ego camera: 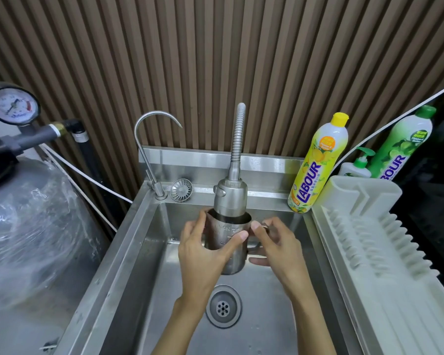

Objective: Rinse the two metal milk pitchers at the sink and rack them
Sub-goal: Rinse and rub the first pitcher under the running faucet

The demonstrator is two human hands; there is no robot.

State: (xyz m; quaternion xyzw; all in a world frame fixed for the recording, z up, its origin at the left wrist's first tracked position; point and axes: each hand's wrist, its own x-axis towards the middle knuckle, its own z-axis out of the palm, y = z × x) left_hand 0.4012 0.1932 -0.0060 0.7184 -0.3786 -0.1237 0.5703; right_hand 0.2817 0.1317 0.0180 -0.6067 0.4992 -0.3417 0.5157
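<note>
Pitcher (227, 248) was held upright just under the faucet head (230, 198), left hand (203, 252) wrapped round its body, right hand (276, 249) curled on its handle; judged mid-rinse, second pitcher unseen, rack (369, 242) right of the faucet head awaiting both.

Brown vertical-slat wall (215, 60) behind; plastic-wrapped grey tank (31, 226) left, pressure gauge (12, 106) above it, white hose (87, 176) beside.

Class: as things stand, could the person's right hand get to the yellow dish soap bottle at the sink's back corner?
Probably yes. Nothing stands between the right hand and the yellow bottle, though it pinches the pitcher handle and would have to let go first.
</note>
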